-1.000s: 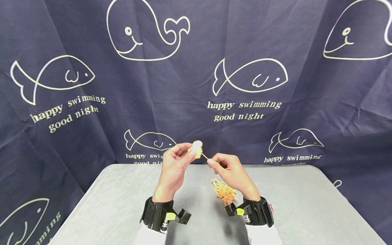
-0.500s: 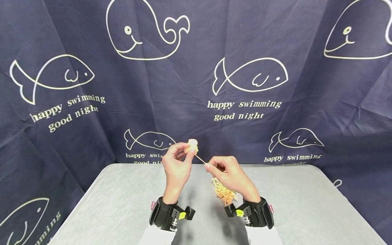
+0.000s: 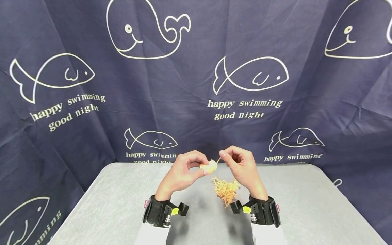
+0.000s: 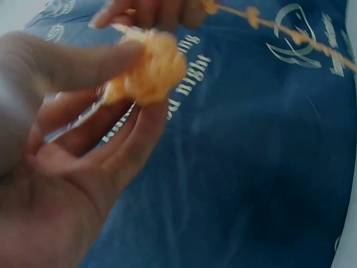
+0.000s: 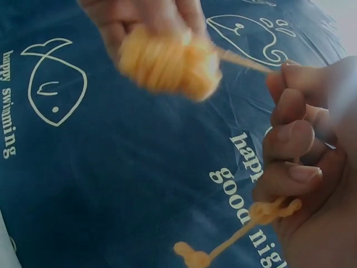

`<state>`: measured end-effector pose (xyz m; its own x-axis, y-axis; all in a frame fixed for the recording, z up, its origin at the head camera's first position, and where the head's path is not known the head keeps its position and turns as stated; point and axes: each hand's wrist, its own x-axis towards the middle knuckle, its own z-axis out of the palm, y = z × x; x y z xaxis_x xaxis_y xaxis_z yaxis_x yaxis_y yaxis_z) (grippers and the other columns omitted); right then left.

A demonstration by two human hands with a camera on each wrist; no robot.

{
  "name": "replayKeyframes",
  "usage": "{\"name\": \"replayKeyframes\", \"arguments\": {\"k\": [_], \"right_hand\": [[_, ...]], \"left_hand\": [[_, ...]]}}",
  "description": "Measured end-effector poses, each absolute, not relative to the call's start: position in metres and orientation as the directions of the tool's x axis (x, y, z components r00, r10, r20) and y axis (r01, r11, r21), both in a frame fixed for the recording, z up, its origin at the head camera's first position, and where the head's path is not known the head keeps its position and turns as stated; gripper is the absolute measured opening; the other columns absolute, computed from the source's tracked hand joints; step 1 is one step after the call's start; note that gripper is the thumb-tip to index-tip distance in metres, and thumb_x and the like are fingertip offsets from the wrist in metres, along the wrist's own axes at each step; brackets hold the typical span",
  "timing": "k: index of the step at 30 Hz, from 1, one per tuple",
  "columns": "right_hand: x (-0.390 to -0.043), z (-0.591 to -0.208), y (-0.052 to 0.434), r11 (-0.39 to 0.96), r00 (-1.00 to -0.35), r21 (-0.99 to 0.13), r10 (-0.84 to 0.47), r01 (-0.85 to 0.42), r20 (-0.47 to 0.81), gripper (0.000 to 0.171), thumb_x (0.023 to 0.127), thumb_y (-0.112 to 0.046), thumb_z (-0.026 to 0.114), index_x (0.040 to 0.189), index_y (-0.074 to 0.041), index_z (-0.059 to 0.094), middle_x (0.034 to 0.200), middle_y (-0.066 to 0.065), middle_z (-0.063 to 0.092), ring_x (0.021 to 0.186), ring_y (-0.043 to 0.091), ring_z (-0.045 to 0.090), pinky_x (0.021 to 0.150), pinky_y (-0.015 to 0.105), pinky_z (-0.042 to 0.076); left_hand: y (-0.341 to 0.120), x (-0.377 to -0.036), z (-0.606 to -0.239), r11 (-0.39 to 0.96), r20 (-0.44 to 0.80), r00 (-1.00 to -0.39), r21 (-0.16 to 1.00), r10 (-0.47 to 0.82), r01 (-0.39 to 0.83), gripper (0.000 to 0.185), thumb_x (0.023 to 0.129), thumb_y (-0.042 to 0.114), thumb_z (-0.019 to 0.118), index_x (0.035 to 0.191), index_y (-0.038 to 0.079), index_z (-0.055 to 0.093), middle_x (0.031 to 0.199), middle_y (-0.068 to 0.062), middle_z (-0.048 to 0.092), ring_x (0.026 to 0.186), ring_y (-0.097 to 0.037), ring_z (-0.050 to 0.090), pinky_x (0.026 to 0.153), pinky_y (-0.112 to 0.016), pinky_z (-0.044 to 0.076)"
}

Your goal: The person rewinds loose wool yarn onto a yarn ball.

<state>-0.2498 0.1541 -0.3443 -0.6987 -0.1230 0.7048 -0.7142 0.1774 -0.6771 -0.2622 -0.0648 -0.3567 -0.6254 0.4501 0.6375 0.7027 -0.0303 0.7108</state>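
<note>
A small wound ball of pale yellow yarn (image 3: 209,166) is held between the thumb and fingers of my left hand (image 3: 183,172), above the far part of the table. It looks orange in both wrist views, and in the right wrist view wraps of yarn (image 5: 162,64) show around it, blurred. My right hand (image 3: 243,166) pinches a taut strand (image 5: 245,60) that runs from the ball. Below the curled right fingers, a knobbly tail of the same yarn (image 5: 231,240) hangs out. Between and below both hands, a loose tangled heap of yarn (image 3: 226,191), cream to orange, lies on the table.
The grey table (image 3: 110,197) has rounded far corners. Behind it hangs a dark blue cloth (image 3: 196,85) printed with white fish, whales and lettering. Black camera straps (image 3: 156,211) sit on both wrists, their small arms reaching inward over the table.
My left hand has swung the ball right and down and tilted it over. My right hand has shifted right and slightly up, still pinching the strand, and more of the heap shows.
</note>
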Motion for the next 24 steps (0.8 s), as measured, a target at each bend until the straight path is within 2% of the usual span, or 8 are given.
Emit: {"name": "replayKeyframes", "arguments": {"k": [3,7,12,15,21,24], "right_hand": [[-0.251,-0.345,0.155,0.176,-0.701,-0.681,-0.108,-0.711,0.705,0.013,0.093,0.002,0.07,0.085,-0.007,0.073,0.061,-0.002,0.051,0.048,0.008,0.04,0.039,0.027,0.033],[-0.253,-0.347,0.153,0.174,-0.709,-0.689,-0.121,-0.704,0.694,0.012,0.091,0.001,0.072,0.085,-0.009,0.073,0.059,-0.004,0.05,0.048,0.008,0.04,0.039,0.026,0.032],[-0.257,-0.352,0.15,0.156,-0.722,-0.705,-0.182,-0.692,0.668,0.012,0.093,0.001,0.07,0.084,-0.006,0.071,0.062,-0.002,0.05,0.05,0.009,0.042,0.041,0.025,0.034],[-0.259,-0.354,0.149,0.141,-0.727,-0.718,-0.253,-0.681,0.639,0.018,0.097,0.0,0.064,0.081,-0.007,0.067,0.062,-0.001,0.049,0.05,0.009,0.043,0.042,0.025,0.036],[-0.261,-0.355,0.147,0.158,-0.703,-0.71,-0.396,-0.686,0.591,0.025,0.102,-0.001,0.056,0.08,-0.011,0.063,0.059,0.0,0.048,0.051,0.008,0.045,0.044,0.024,0.039],[-0.258,-0.355,0.145,0.204,-0.702,-0.697,-0.432,-0.688,0.567,0.025,0.103,-0.004,0.057,0.081,-0.014,0.064,0.061,-0.004,0.049,0.052,0.007,0.045,0.045,0.023,0.04]], "left_hand": [[-0.067,-0.259,-0.353,-0.132,0.617,-0.577,0.736,0.535,0.664,0.019,0.083,-0.008,0.078,0.099,-0.002,0.069,0.102,-0.017,0.065,0.095,-0.02,0.066,0.087,-0.041,0.06],[-0.067,-0.257,-0.349,-0.259,0.631,-0.518,0.744,0.578,0.616,0.023,0.081,-0.014,0.076,0.101,-0.006,0.067,0.104,-0.023,0.063,0.1,-0.018,0.064,0.091,-0.046,0.058],[-0.065,-0.256,-0.347,-0.396,0.669,-0.5,0.736,0.55,0.549,0.024,0.079,-0.019,0.073,0.1,-0.014,0.063,0.107,-0.019,0.063,0.101,-0.017,0.065,0.094,-0.047,0.057],[-0.063,-0.256,-0.346,-0.458,0.697,-0.54,0.717,0.471,0.526,0.022,0.079,-0.018,0.074,0.097,-0.013,0.064,0.107,-0.014,0.065,0.099,-0.019,0.065,0.093,-0.042,0.058],[-0.057,-0.255,-0.343,-0.513,0.704,-0.681,0.668,0.202,0.539,0.028,0.078,-0.015,0.073,0.098,0.004,0.074,0.105,-0.009,0.068,0.096,-0.019,0.069,0.085,-0.028,0.06],[-0.054,-0.256,-0.343,-0.499,0.675,-0.736,0.656,0.052,0.566,0.027,0.077,-0.018,0.072,0.098,-0.001,0.073,0.103,-0.01,0.071,0.093,-0.019,0.072,0.082,-0.029,0.061]]}}
